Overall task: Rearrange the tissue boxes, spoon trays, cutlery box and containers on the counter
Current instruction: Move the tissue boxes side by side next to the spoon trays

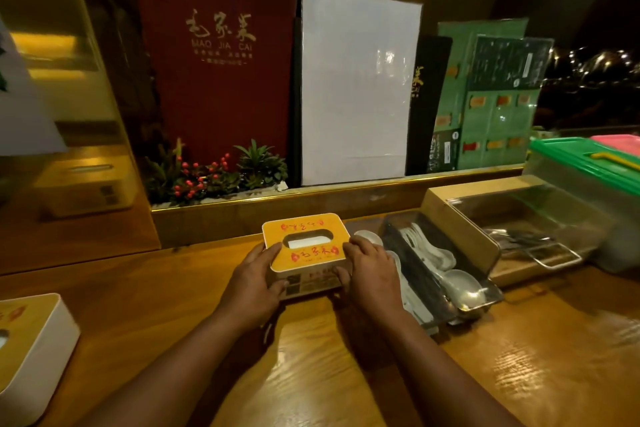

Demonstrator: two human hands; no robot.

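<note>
A white tissue box with an orange lid [304, 243] sits on the wooden counter [519, 357] near the back ledge. My left hand [254, 279] grips its left side and my right hand [369, 269] grips its right side. A second tissue box [31, 350] lies at the counter's left edge. Right of my hands, a metal spoon tray [446, 267] holds white spoons, and part of another tray is hidden behind my right hand. Further right stands a wooden cutlery box with a clear lid [502, 232]. A clear container with a green lid [588, 177] sits at the far right.
Menus stand upright on the ledge behind: a red one [211, 55], a white one [356, 87] and green ones [495, 104]. A small planter with red berries [214, 177] sits below the red menu. A mirrored panel [69, 149] at the left reflects a tissue box.
</note>
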